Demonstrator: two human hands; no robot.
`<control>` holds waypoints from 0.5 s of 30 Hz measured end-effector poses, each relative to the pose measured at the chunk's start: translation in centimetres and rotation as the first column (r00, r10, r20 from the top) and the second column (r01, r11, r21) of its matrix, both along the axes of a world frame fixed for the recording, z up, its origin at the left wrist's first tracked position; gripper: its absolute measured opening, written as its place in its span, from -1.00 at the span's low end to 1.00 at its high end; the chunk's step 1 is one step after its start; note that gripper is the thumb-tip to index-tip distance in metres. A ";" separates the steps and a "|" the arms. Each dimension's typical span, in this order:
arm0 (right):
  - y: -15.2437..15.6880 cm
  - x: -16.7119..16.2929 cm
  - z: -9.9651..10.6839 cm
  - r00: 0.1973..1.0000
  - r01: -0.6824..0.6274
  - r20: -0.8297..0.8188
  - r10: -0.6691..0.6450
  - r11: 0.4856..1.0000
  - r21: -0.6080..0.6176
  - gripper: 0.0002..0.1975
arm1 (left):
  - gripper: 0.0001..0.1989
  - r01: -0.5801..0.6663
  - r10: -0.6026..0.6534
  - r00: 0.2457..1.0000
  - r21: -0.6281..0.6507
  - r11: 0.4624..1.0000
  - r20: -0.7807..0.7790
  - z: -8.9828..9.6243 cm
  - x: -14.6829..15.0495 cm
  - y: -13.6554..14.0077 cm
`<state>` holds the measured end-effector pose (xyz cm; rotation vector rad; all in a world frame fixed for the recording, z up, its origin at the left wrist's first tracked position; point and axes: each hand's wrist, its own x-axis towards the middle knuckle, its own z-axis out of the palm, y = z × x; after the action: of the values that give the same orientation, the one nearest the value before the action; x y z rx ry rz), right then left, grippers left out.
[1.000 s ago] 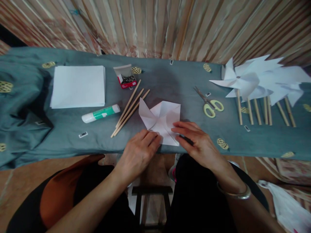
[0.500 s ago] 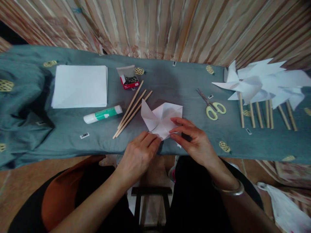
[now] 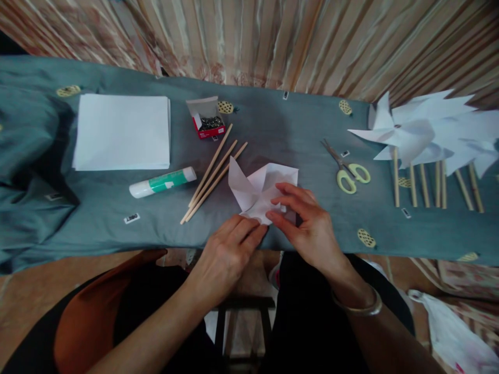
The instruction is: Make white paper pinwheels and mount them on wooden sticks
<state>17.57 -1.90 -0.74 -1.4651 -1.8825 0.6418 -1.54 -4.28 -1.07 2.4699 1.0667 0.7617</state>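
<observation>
A white paper pinwheel (image 3: 259, 195), partly folded, lies near the table's front edge with one pointed blade standing up at its left. My left hand (image 3: 228, 249) is closed on its near edge, fingertips pressed together there. At the paper's right side, my right hand (image 3: 306, 221) has its curved fingers and thumb on a flap, the thumb lower than the fingers. Part of the paper is hidden beneath that hand. Several thin wooden sticks (image 3: 212, 179) lie just left of the pinwheel.
Left of the sticks are a glue stick (image 3: 167, 182) and a stack of white paper (image 3: 122, 132). A small red box (image 3: 210, 124) of metal fasteners stands open behind. Scissors (image 3: 345, 169) lie to the right, before several finished pinwheels (image 3: 413, 130). A curtain (image 3: 249, 41) hangs behind the table.
My right thumb has shifted slightly left and up on the paper, toward the pinwheel's middle. My left hand keeps its hold on the near edge. The view has turned a little.
</observation>
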 end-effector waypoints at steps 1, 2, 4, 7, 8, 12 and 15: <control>0.0 0.1 0.0 1.000 0.008 -0.013 -0.008 1.000 -0.012 -0.87 | -0.73 -0.003 0.003 1.000 -0.002 1.000 0.013 -0.1 0.0 0.0; 0.0 0.2 0.0 1.000 0.014 -0.024 -0.014 1.000 -0.026 -0.88 | -0.73 -0.005 0.005 1.000 -0.007 1.000 0.022 -0.1 0.0 0.0; 0.0 0.4 0.0 0.999 0.020 -0.036 -0.022 0.999 -0.050 -0.90 | -0.72 -0.013 0.013 0.999 -0.010 1.000 0.033 -0.2 0.0 -0.1; 0.0 0.3 -0.2 1.000 0.022 -0.019 -0.023 0.998 -0.055 -0.91 | -0.72 -0.023 0.023 0.999 0.001 1.000 0.032 -0.3 -0.1 -0.1; 0.0 0.3 -0.2 1.000 0.025 -0.007 -0.025 0.999 -0.045 -0.90 | -0.72 -0.025 0.025 0.999 0.007 1.000 0.032 -0.3 0.0 -0.1; -0.1 -0.1 -0.2 0.999 0.029 0.036 -0.029 1.000 0.004 -0.89 | -0.74 -0.028 0.027 0.999 0.023 0.999 0.031 0.0 0.0 -0.2; -0.1 -0.3 -0.1 0.999 0.023 0.047 -0.024 0.999 0.023 -0.90 | -0.74 -0.030 0.029 0.999 0.017 0.999 0.021 0.2 0.1 -0.2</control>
<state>17.29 -2.02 -0.89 -1.4979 -1.9001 0.5780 -1.45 -4.49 -0.91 2.4607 1.0958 0.8068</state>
